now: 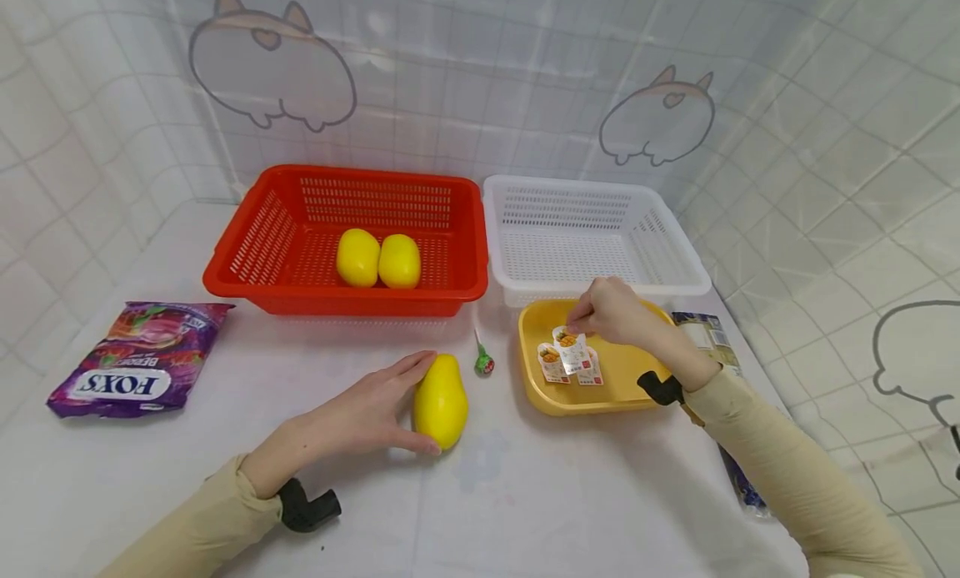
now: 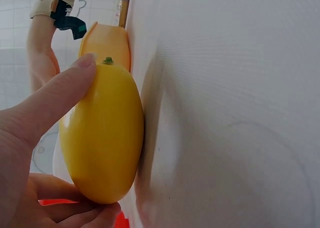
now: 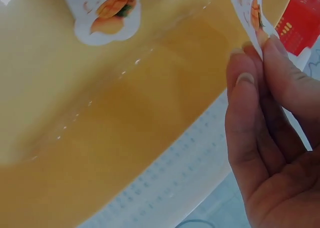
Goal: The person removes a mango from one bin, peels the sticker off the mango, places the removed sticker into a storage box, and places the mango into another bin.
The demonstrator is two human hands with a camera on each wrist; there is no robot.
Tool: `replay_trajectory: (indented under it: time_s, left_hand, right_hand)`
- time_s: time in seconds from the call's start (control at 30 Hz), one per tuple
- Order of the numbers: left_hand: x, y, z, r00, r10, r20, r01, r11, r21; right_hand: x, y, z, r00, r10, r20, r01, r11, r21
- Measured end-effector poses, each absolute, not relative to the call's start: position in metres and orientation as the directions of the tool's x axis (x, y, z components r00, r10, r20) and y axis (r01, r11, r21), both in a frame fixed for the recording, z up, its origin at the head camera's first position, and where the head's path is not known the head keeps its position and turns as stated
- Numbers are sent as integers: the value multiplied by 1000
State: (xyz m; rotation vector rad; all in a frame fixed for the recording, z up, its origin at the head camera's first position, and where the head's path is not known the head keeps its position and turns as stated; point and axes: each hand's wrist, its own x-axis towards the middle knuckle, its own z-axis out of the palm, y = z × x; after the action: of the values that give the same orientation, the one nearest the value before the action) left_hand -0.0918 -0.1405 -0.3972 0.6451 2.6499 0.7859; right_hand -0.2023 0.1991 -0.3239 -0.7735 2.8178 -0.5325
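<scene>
My left hand point(image 1: 367, 411) grips a smooth yellow mango point(image 1: 441, 401) lying on the white tablecloth. In the left wrist view the thumb lies by the green stem end of the mango point(image 2: 104, 133) and the fingers are at its other end. Over a yellow plastic tub point(image 1: 618, 374), my right hand point(image 1: 617, 311) pinches a small white candy packet-like label point(image 1: 572, 351) printed with a mango, between thumb and fingertips. Other such labels point(image 1: 551, 363) lie on the bottom of the tub. In the right wrist view the pinched label point(image 3: 250, 13) is seen nearly edge-on.
A red basket point(image 1: 360, 296) at the back holds two yellow mangoes point(image 1: 358, 258). Beside it stands a white basket point(image 1: 607, 290). A green-wrapped lollipop point(image 1: 483, 361) lies between mango and tub. A purple FOX'S bag point(image 1: 142, 357) is at left; a dark packet point(image 1: 708, 332) lies behind the right arm.
</scene>
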Motion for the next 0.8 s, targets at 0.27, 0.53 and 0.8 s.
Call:
replay_trajectory:
  time_s: [0.27, 0.53, 0.8]
  left_hand:
    - [-92, -141, -397, -854, 492, -169, 318, 751, 578]
    - [-92, -141, -398, -855, 489, -173, 313, 753, 579]
    - [-93, -141, -397, -856, 488, -170, 319, 758, 569]
  right_hand:
    - [-209, 213, -326, -861, -486, -148, -406, 834, -372]
    - [-216, 229, -331, -865, -452, -216, -374, 869, -323]
    - [-221, 244, -332, -867, -419, -269, -351, 898, -266]
